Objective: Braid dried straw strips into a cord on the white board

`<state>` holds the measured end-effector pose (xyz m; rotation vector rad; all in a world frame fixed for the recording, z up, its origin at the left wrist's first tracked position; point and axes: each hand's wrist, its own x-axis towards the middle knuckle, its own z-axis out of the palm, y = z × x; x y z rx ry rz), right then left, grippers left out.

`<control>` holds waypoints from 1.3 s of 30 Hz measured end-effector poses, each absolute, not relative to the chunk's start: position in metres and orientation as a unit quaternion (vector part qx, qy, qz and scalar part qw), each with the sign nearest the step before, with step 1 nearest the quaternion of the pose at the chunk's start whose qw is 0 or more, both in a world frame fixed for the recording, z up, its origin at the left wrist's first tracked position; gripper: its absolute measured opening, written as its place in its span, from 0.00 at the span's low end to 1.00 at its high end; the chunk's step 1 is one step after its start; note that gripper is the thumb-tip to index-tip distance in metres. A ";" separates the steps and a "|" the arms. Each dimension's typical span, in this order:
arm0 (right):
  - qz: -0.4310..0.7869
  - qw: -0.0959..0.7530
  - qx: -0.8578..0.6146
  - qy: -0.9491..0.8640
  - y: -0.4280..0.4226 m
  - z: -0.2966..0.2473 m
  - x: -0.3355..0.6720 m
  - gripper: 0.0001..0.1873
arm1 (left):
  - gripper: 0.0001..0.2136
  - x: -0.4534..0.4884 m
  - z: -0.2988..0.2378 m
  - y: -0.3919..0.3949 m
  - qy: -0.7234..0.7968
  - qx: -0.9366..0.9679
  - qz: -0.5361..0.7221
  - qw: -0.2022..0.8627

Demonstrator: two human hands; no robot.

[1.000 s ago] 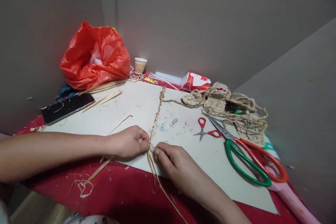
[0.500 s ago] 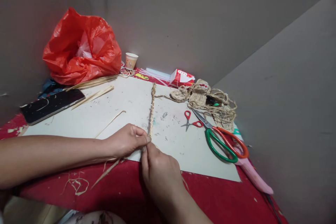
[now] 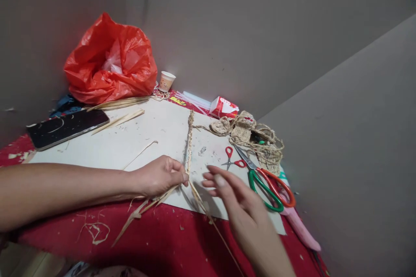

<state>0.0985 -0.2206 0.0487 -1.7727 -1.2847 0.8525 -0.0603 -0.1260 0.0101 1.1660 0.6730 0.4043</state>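
Observation:
A narrow braid of straw-coloured fibre (image 3: 190, 143) runs up the white board (image 3: 169, 125). My left hand (image 3: 164, 176) pinches its near end between thumb and fingers. Loose fibre strands (image 3: 198, 197) spread from that pinch toward the red cloth, some to the left and some to the lower right. To the right of the braid my right hand (image 3: 238, 199) is raised over the board, fingers apart and holding nothing. Small red-handled scissors (image 3: 234, 160) and large scissors with green and orange handles (image 3: 264, 179) lie beyond it.
Coiled twine (image 3: 247, 130) lies at the back right beside a red packet (image 3: 224, 107). A phone (image 3: 68, 127), dry fibre strips (image 3: 120, 120), a red plastic bag (image 3: 113, 65) and a paper cup (image 3: 167, 81) stand or lie left and back. Grey walls enclose the red-clothed table (image 3: 162, 233).
My right hand has let go of the braid's near end and moved right, its fingers opening. My left hand still pinches there. The view has shifted slightly.

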 end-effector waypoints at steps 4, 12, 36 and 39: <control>0.588 0.346 -0.581 -0.443 -0.192 0.026 0.094 0.21 | 0.16 -0.059 0.006 -0.125 0.230 0.544 0.180 0.786; 0.594 0.235 -0.537 -0.551 -0.177 0.017 0.105 0.23 | 0.09 -0.066 0.007 -0.120 0.283 0.657 0.126 0.687; 0.680 0.450 -0.514 -0.268 -0.198 -0.009 0.066 0.21 | 0.20 -0.073 0.022 -0.176 0.224 0.974 -0.042 -0.001; 0.695 0.450 -0.497 -0.261 -0.199 -0.009 0.069 0.20 | 0.11 -0.081 0.024 -0.189 0.218 0.975 -0.042 -0.001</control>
